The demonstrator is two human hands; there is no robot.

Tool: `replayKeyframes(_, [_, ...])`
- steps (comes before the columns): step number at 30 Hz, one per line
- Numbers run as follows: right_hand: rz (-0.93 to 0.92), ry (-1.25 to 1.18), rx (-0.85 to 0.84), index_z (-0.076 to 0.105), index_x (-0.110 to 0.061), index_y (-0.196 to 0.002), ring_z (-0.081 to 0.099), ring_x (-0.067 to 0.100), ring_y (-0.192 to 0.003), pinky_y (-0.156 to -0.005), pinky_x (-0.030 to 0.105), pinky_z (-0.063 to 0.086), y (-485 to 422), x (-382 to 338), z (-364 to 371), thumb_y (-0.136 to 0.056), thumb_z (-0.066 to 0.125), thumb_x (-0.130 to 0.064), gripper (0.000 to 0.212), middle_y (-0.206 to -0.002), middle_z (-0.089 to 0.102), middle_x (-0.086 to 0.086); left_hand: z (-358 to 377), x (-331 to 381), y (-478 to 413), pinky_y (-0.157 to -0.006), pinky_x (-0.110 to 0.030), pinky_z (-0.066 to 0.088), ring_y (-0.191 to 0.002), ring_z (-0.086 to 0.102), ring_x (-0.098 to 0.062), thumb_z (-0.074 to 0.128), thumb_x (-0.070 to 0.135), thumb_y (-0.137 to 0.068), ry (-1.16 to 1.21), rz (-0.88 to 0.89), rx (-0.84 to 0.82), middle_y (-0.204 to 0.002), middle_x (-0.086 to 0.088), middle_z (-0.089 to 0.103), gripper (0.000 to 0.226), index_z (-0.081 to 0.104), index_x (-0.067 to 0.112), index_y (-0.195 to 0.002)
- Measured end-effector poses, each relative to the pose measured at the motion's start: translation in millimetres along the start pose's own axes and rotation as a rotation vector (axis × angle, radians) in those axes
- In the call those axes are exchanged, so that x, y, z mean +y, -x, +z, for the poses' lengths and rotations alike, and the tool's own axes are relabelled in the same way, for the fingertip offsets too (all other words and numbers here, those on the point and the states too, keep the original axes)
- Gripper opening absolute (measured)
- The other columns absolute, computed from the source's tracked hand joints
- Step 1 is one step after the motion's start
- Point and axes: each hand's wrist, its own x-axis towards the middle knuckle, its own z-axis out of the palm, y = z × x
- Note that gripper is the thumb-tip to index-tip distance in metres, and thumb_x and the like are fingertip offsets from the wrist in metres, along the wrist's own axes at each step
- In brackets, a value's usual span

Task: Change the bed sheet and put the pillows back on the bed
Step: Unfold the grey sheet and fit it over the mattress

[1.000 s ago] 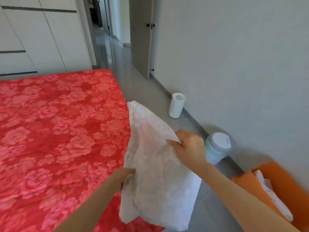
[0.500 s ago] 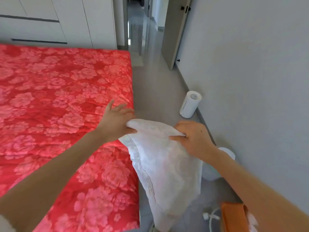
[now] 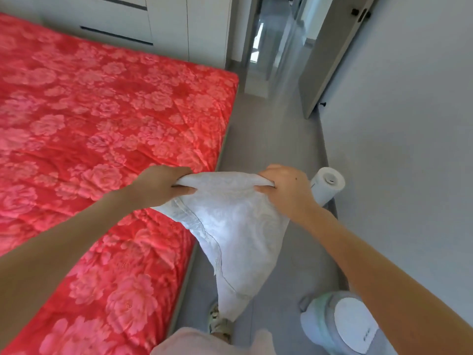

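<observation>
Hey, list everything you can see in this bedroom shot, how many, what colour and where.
bed cover: one, red floral, spread over the bed, left
bed linen: one, white, hanging beside the bed edge
cylindrical appliance: one, white, floor by right wall
lidded bin: one, pale green, white lid, bottom right
wardrobe: one, white, beyond the bed
door: one, grey, open, top right
left hand: grips the linen's top left
right hand: grips the linen's top right

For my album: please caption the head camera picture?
Left hand and right hand hold a white cloth beside the red bed.
</observation>
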Motion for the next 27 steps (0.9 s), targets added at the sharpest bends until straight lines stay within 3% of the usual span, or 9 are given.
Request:
replayKeyframes(4, [-0.077,0.074,0.011,0.06,-0.01,-0.067,0.045,0.02,-0.064,-0.048,0.027,0.02,-78.0,35.5,3.4,-0.085,0.063,-0.023,0.022,-0.063,0.037,-0.007,-10.6,-3.9,-35.4,-0.063,-0.032,0.039,-0.076,0.058,-0.023,0.056,0.042,-0.091,-0.08,-0.134,0.063,-0.079,-0.002,0.064,0.029,0.058,0.017,-0.106])
replayKeyframes(6, [-0.109,0.109,0.054,0.06,-0.008,-0.067,0.051,0.026,-0.064,-0.047,0.023,0.015,-118.5,57.2,11.3,-0.085,0.066,-0.023,0.024,-0.065,0.041,-0.004,-8.0,-4.0,-53.4,-0.057,-0.031,0.035,-0.069,0.06,-0.027,0.056,0.047,-0.089,-0.09,-0.171,0.251,-0.073,-0.005,0.065,0.034,0.061,0.016,-0.102])
replayKeyframes(9, [-0.116,0.109,0.062,0.053,-0.007,-0.063,0.048,0.029,-0.062,-0.048,0.031,0.017,-184.2,86.5,23.0,-0.087,0.065,-0.025,0.032,-0.064,0.041,0.001,-6.4,1.6,-88.9,-0.054,-0.027,0.031,-0.059,0.06,-0.029,0.06,0.043,-0.087,-0.047,-0.259,0.421,-0.064,-0.007,0.064,0.032,0.065,0.013,-0.097])
replayKeyframes(13, [-0.214,0.031,-0.008,0.043,-0.015,-0.059,0.039,0.024,-0.057,-0.047,0.029,0.016,-266.8,115.7,37.9,-0.084,0.069,-0.021,0.037,-0.054,0.028,-0.007,-5.7,-4.3,-147.6,-0.054,-0.028,0.029,-0.065,0.06,-0.028,0.064,0.034,-0.088,0.072,-0.43,0.458,-0.067,-0.005,0.065,0.023,0.064,0.013,-0.098])
replayKeyframes(18, [-0.301,-0.051,-0.114,0.064,-0.006,-0.067,0.047,0.025,-0.058,-0.051,0.03,0.025,-366.3,171.9,58.8,-0.085,0.064,-0.022,0.024,-0.058,0.041,-0.004,22.1,2.0,-228.1,-0.056,-0.034,0.043,-0.059,0.059,-0.024,0.062,0.038,-0.086,0.247,-0.622,0.505,-0.062,-0.006,0.063,0.028,0.063,0.01,-0.09])
replayKeyframes(20, [-0.345,-0.088,-0.204,0.059,-0.015,-0.056,0.042,0.021,-0.055,-0.05,0.03,0.023,-404.6,184.6,59.2,-0.084,0.067,-0.015,0.029,-0.055,0.041,-0.004,23.2,3.5,-258.2,-0.061,-0.038,0.045,-0.063,0.057,-0.025,0.062,0.033,-0.087,0.311,-0.715,0.485,-0.067,-0.007,0.063,0.025,0.061,0.009,-0.087])
replayKeyframes(22, [-0.441,-0.069,-0.243,0.039,-0.024,-0.047,0.038,0.023,-0.051,-0.05,0.031,0.022,-444.0,178.9,58.6,-0.08,0.072,-0.011,0.048,-0.049,0.036,-0.006,15.3,-4.6,-279.0,-0.062,-0.039,0.043,-0.063,0.054,-0.023,0.064,0.029,-0.086,0.374,-0.808,0.504,-0.066,-0.006,0.061,0.021,0.061,0.008,-0.083])
replayKeyframes(25, [-0.584,-0.002,-0.219,0.056,-0.01,-0.054,0.049,0.03,-0.057,-0.053,0.031,0.025,-500.4,139.0,73.1,-0.078,0.073,-0.015,0.029,-0.057,0.056,0.011,-1.4,-29.4,-282.9,-0.055,-0.03,0.035,-0.054,0.046,-0.012,0.067,0.028,-0.085,0.449,-0.973,0.589,-0.057,0.004,0.051,0.018,0.057,0.019,-0.072])
replayKeyframes(27, [-0.681,-0.006,-0.235,0.063,-0.008,-0.065,0.055,0.032,-0.067,-0.054,0.032,0.028,-524.9,94.5,94.9,-0.08,0.068,-0.018,0.019,-0.068,0.063,0.013,-9.0,-53.1,-268.7,-0.056,-0.031,0.036,-0.054,0.046,-0.011,0.068,0.029,-0.084,0.458,-1.117,0.643,-0.057,0.004,0.051,0.017,0.058,0.021,-0.073])
